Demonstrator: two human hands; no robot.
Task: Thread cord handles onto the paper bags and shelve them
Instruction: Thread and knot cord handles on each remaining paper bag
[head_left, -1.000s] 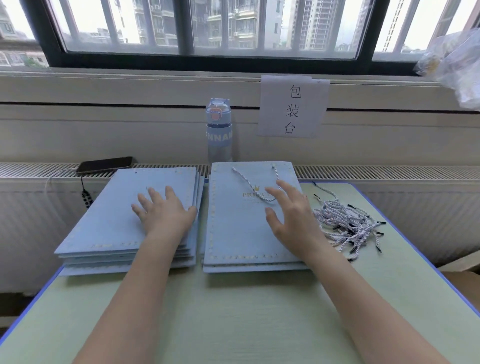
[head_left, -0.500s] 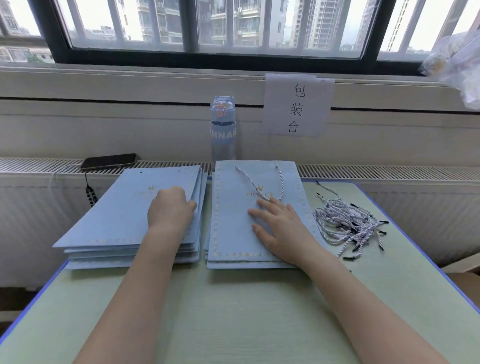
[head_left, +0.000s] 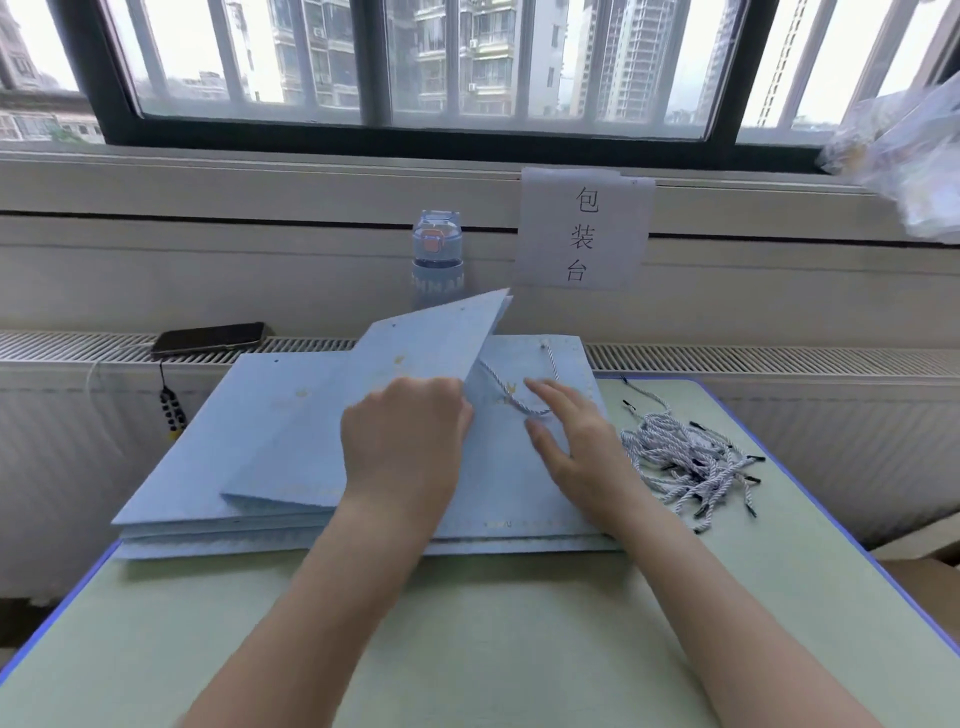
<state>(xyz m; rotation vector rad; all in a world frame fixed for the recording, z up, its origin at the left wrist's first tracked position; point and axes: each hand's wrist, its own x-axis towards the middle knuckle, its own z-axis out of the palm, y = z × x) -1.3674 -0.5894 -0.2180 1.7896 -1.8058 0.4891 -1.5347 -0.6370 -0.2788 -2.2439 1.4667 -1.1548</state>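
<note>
counter (head_left: 467, 649): pale green with a blue edge; everything below except the sign and phone sits on it.
stack (head_left: 208, 467): flat light-blue paper bags, the landmark for this scene.
pile (head_left: 566, 364): more flat bags, touching the stack's right side.
bag (head_left: 426, 353): lifted off the stack's top and tilted, right edge raised.
left hand (head_left: 405, 441): over the stack's right edge, fingers curled round the raised bag's edge.
right hand (head_left: 571, 441): right of the stack, fingers straight and spread, resting flat on the pile.
cords (head_left: 685, 462): loose heap well right of the stack.
sign (head_left: 584, 228): white paper, behind the stack and to its right.
bottle (head_left: 437, 254): behind the stack, partly hidden by the bag.
phone (head_left: 208, 338): dark, just behind the stack's far left corner.
handle (head_left: 498, 384): twisted loop threaded on the pile's top bag, right of the stack.
</note>
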